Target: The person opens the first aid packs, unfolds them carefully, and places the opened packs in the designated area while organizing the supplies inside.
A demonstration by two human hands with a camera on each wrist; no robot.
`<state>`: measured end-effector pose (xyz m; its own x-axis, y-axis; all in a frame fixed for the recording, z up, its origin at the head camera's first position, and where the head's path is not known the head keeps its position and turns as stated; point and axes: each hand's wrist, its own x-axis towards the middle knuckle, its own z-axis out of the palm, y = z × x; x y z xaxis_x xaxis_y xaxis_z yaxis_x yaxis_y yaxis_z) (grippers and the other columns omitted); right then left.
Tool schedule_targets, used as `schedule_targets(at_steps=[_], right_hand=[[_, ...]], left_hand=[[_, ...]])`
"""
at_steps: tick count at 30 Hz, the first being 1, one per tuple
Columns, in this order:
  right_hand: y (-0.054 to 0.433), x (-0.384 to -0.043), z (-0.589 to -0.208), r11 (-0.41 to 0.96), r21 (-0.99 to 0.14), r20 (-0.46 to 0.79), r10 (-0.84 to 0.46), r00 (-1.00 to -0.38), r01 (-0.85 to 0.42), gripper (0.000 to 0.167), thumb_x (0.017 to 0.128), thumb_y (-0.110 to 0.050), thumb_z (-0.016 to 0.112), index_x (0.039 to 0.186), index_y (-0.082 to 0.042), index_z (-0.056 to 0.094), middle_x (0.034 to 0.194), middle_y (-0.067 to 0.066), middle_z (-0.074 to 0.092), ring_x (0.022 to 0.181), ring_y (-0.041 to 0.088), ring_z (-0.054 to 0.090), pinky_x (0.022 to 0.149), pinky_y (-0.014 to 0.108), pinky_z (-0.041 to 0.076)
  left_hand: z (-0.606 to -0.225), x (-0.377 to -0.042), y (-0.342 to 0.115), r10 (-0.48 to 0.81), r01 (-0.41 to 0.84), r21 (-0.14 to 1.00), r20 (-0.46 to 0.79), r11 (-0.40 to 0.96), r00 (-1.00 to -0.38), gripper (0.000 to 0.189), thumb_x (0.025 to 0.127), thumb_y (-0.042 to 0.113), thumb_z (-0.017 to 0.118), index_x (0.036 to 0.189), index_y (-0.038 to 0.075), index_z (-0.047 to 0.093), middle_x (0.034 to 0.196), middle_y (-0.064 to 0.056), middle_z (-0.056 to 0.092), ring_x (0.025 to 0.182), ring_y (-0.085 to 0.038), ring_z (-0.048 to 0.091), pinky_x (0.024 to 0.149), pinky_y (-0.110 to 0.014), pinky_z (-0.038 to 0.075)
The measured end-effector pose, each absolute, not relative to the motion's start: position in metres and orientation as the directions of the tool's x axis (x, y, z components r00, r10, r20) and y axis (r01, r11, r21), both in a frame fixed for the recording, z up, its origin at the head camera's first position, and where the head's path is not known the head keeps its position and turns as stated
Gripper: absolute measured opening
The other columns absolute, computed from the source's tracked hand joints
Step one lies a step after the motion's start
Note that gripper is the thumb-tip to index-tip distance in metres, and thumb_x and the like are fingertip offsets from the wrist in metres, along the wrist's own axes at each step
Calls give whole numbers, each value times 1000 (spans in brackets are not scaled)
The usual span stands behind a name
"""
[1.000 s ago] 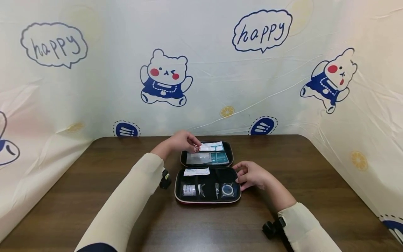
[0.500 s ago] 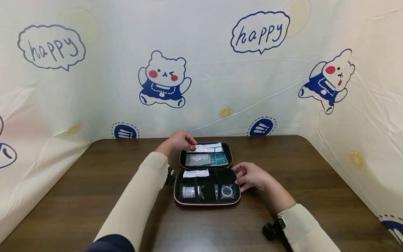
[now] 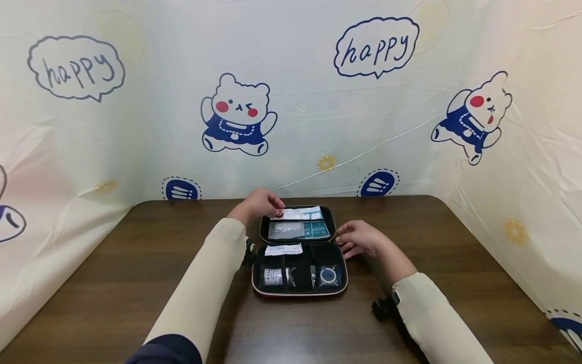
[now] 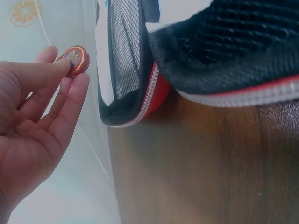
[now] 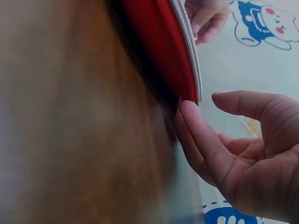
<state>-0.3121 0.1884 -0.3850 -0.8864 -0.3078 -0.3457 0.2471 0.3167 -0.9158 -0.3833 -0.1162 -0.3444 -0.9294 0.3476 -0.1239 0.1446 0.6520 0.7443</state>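
A zippered first-aid case (image 3: 300, 293) lies unfolded on the table, black mesh inside and red outside. Between thumb and fingertips, my left hand (image 3: 260, 204) pinches a small round red tin (image 4: 78, 59) with a gold rim. It holds the tin over the left part of the far half, clear of the case's edge in the left wrist view. At the right side, my right hand (image 3: 362, 236) is by the fold between the halves. In the right wrist view its fingertips (image 5: 190, 112) meet the red shell's end, and the thumb stands apart.
White and teal packets (image 3: 316, 229) sit in the far half's mesh pockets. The near half bears a white paper packet (image 3: 284, 249), a bagged white roll (image 3: 273, 276) and a bagged ring-shaped roll (image 3: 328, 276). A printed curtain (image 3: 291, 177) hangs behind the brown table (image 3: 291, 328).
My right hand has let go of the near half's right edge and moved away from me, up to the fold. The left hand shifted slightly left, keeping hold of the tin.
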Motion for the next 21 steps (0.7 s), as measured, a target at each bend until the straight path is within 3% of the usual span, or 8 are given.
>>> schedule_targets(at_steps=[14,21], right_hand=[[177,-352,-387,304,-909,-358,-222,-907,284,47,93,6,56,137,14,40,110,24,56,74,18,65,73,36,59],[170,-354,-391,260,-922,-344,-209,-915,287,45,90,12,55,133,15,43,102,22,55,67,18,63,67,33,60]], left_hand=[[-336,-381,-84,387,121,810,-138,574,-912,22,88,-3,67,110,-4,68,100,-13,69,97,-32,67,90,-45,53],[-338,-381,-73,376,98,835,-135,541,-917,20,88,-3,67,108,-2,70,100,-11,70,98,-32,66,91,-44,53]])
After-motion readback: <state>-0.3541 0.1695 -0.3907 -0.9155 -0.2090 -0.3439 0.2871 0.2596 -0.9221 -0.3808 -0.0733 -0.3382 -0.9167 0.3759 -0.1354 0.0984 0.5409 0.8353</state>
